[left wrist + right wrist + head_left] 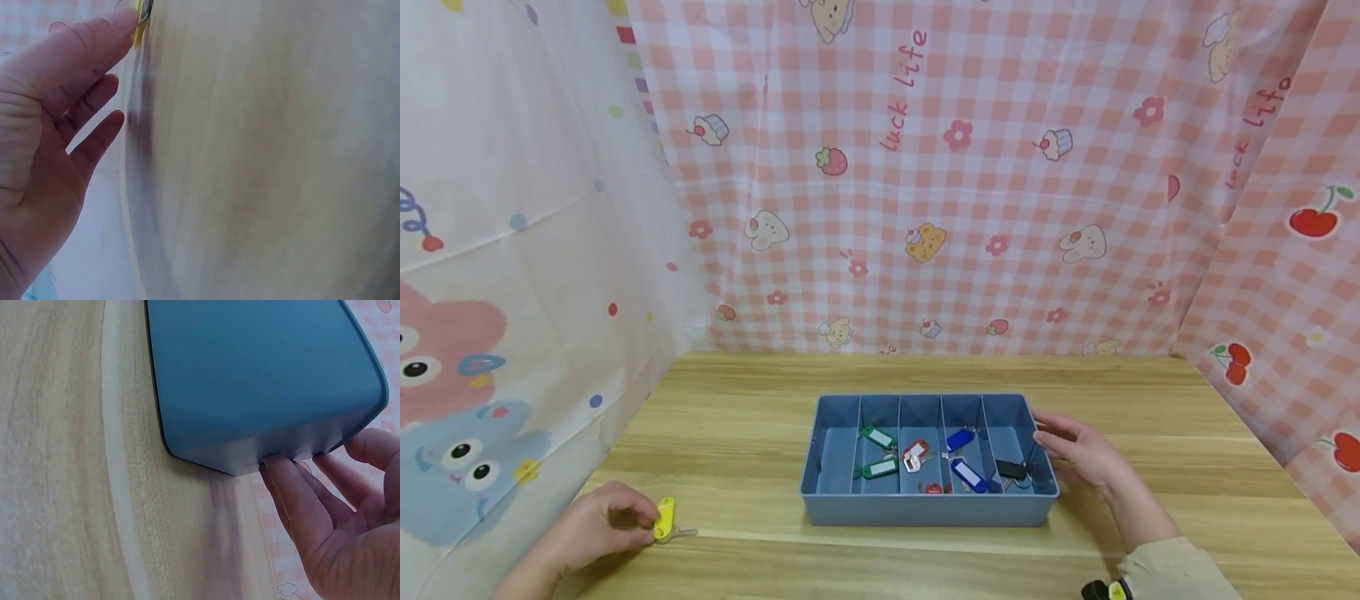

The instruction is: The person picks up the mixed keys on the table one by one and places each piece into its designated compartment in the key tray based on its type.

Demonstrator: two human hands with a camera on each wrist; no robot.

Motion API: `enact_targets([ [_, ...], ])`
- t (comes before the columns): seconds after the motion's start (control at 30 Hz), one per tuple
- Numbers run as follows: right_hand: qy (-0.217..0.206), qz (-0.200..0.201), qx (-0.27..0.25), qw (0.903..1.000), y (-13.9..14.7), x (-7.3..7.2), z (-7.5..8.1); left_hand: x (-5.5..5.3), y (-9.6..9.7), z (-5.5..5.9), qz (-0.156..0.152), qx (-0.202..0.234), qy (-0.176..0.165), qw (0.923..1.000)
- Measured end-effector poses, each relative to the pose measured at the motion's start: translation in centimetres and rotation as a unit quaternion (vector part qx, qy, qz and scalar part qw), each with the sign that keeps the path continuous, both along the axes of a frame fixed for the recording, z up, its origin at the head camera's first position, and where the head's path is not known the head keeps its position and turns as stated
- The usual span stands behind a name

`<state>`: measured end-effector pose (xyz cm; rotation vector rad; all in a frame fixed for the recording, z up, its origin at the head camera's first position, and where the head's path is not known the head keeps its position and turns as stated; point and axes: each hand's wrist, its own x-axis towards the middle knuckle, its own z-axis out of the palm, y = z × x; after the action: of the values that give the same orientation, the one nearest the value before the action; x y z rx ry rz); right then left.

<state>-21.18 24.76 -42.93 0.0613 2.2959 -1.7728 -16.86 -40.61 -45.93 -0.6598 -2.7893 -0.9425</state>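
In the head view, the left hand [601,527] pinches a yellow key tag [664,518] between thumb and fingertips, low over the table at the left. A metal key [683,532] hangs from the tag and points right. The left wrist view shows only a yellow edge of the tag [139,32] at the fingertips, with the other fingers loosely spread. At the right end of a blue-grey divided box [928,510], the right hand [1093,457] rests its fingertips on the end wall. Its fingers look fairly straight in the right wrist view, touching the box [262,369].
Keys with tags lie in the box's compartments: green tags [880,469], a red tag [916,450], blue tags [968,475] and a black tag [1011,469]. The leftmost compartment [835,458] shows its bare floor. Patterned cloth [1000,192] hangs behind the wooden table [737,400].
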Motion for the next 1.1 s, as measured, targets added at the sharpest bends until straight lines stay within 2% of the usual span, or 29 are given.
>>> enact_targets([
  [0.3, -0.003, -0.001, -0.003, 1.0, 0.0, 0.0, 0.0, -0.3, 0.1, -0.6, -0.011, -0.003, 0.021, 0.9997],
  [0.4, -0.006, -0.002, -0.005, 1.0, 0.0, -0.1, 0.0, -0.5, 0.2, -0.6, -0.015, -0.007, 0.012, 0.9998],
  [0.6, -0.007, -0.001, -0.004, 1.0, 0.0, -0.1, 0.0, -0.7, 0.6, -0.4, -0.003, -0.03, -0.008, 0.9995],
  [0.87, -0.003, 0.002, -0.004, 1.0, 0.0, 0.0, 0.1, -1.2, 1.7, -0.4, -0.034, -0.004, 0.023, 0.9992],
  [0.97, -0.004, 0.002, -0.003, 1.0, -0.1, 0.0, 0.1, -1.4, 2.2, -0.1, -0.032, -0.008, 0.015, 0.9993],
  [1.1, -0.003, 0.002, -0.007, 1.0, -0.1, 0.0, 0.1, -1.8, 3.0, 0.6, -0.014, -0.02, -0.025, 0.9994],
])
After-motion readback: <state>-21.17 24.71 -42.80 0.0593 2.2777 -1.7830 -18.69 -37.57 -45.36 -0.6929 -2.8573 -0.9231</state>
